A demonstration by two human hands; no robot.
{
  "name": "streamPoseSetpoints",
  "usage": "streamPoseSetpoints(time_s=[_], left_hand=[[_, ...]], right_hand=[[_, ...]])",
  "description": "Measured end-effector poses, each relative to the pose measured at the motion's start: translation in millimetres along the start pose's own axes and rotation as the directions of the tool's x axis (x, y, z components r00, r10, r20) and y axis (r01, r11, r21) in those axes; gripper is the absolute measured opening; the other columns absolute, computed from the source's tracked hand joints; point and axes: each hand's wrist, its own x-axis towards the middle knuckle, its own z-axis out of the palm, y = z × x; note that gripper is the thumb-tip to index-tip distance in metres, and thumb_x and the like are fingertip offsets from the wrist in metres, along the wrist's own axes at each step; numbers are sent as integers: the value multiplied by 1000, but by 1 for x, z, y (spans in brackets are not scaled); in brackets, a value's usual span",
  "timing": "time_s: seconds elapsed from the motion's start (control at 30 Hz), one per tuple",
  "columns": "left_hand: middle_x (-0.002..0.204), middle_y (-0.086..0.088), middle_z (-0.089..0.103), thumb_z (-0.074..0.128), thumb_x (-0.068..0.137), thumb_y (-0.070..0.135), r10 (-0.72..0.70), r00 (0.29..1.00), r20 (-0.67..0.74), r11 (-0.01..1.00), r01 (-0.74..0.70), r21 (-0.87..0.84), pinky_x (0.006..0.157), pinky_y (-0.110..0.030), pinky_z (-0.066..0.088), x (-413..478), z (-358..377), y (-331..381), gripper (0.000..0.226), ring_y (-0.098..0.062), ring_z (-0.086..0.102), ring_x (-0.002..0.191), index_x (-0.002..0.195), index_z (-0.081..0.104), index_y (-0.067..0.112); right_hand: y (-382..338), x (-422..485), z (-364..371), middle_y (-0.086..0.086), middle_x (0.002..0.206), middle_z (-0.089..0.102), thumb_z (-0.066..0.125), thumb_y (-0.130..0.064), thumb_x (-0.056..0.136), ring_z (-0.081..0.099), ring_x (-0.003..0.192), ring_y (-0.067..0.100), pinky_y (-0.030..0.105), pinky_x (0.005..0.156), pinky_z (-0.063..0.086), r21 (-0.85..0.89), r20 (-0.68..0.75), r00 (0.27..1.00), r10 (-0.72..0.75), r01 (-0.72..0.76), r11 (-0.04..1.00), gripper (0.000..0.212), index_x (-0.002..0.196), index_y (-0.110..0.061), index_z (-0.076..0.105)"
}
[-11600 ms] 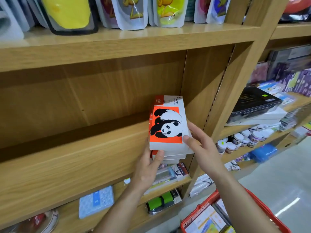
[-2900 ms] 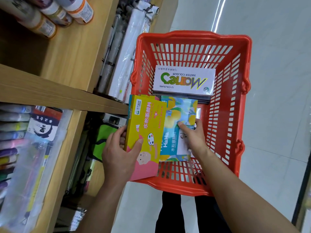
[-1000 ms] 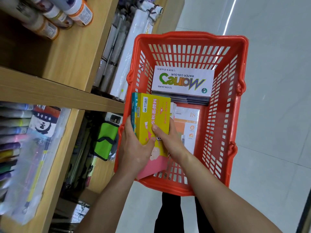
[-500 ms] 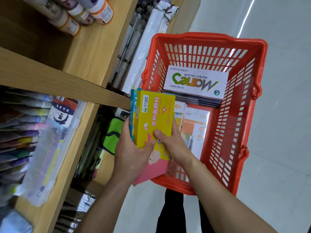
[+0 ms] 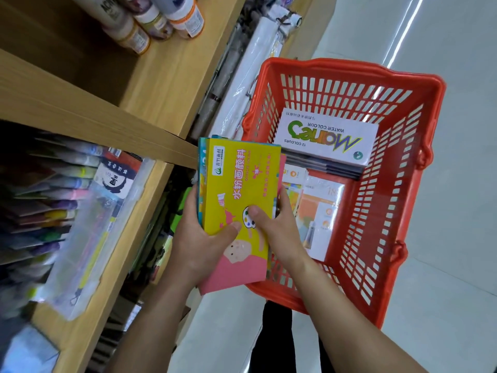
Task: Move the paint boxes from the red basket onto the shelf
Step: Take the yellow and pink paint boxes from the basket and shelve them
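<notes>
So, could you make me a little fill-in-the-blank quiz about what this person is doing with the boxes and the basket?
1. The left hand and right hand together grip a stack whose top box is pink and ____.
2. The plastic basket is coloured ____.
3. The white box lying in the basket reads WATER ____.
4. The wooden shelf stands on the person's ____ side.
Missing words: yellow; red; COLOUR; left.
</notes>
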Motion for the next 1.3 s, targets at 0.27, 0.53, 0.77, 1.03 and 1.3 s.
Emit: streamPoseSetpoints(time_s=[0.27, 0.53, 0.77, 1.03, 1.3], left_hand=[[123, 12, 71, 83, 67, 37, -2, 1000, -2, 990, 2, -138, 86, -54, 59, 1, -1, -10, 87, -16, 73, 106, 144, 43, 40], [133, -3, 66, 82, 74, 26, 23, 1000, 1, 966, -22, -257, 90, -55, 58, -4, 10, -10, 88, -25, 70, 114, 149, 38, 34], [127, -4, 71, 82, 77, 23, 39, 999, 16, 925, -30, -379, 82, -40, 61, -19, 5, 2, 78, -28, 71, 111, 145, 44, 29], [123, 0, 74, 84, 73, 28, 64, 998, -27, 893, -69, -444, 90, -51, 59, -71, -21, 53, 72, -27, 72, 109, 137, 52, 35], [120, -2, 75, 79, 77, 14, 91, 974, -207, 789, -197, -582, 79, -32, 60, -173, -63, 119, 66, -25, 73, 107, 136, 53, 26]], right_hand=[[-12, 1, 2, -48, 129, 54, 86, -62, 56, 65, 126, 2, 46, 108, 54, 10, 0, 1000, -24, 24, 1000, 135, 165, -39, 10], [-25, -9, -4, -3, 150, 61, 89, -55, 70, 65, 131, 24, 55, 109, 51, -20, -26, 994, -102, 101, 995, 110, 161, -35, 32], [-49, -26, -1, -18, 141, 66, 83, -46, 79, 68, 125, 16, 54, 106, 54, -78, 43, 978, -204, 206, 975, 88, 155, -45, 38], [-108, -94, 15, -15, 136, 69, 73, -36, 91, 68, 123, 10, 28, 98, 56, -136, 111, 928, -355, 368, 920, 57, 140, -50, 49], [-174, -193, 47, -18, 154, 52, 75, -70, 75, 50, 143, 8, 46, 117, 43, -276, 213, 890, -404, 451, 849, 84, 149, -58, 36]])
